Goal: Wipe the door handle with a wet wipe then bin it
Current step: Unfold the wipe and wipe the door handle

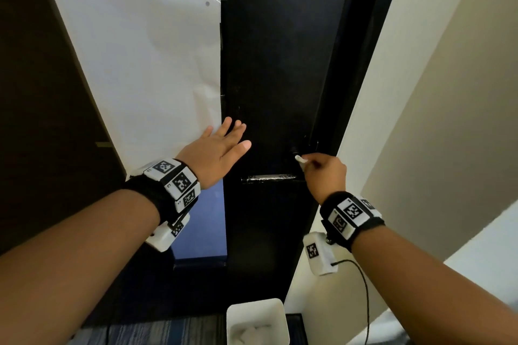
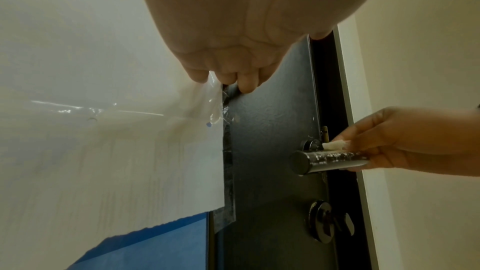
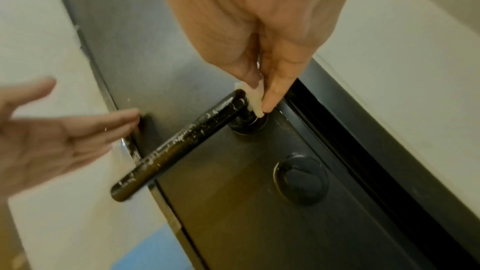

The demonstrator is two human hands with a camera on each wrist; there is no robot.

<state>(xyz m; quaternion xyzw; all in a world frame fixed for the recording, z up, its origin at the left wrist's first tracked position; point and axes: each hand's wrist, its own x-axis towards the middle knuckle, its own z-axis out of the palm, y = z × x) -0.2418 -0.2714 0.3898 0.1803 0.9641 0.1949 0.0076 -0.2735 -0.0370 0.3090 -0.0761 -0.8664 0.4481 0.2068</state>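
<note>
Pinching the small folded wet wipe, the right hand rubs the door handle at its base. The left hand, fingers spread, rests on the door. Wiping step; next the wipe must travel along the bar, later to the bin below.
</note>
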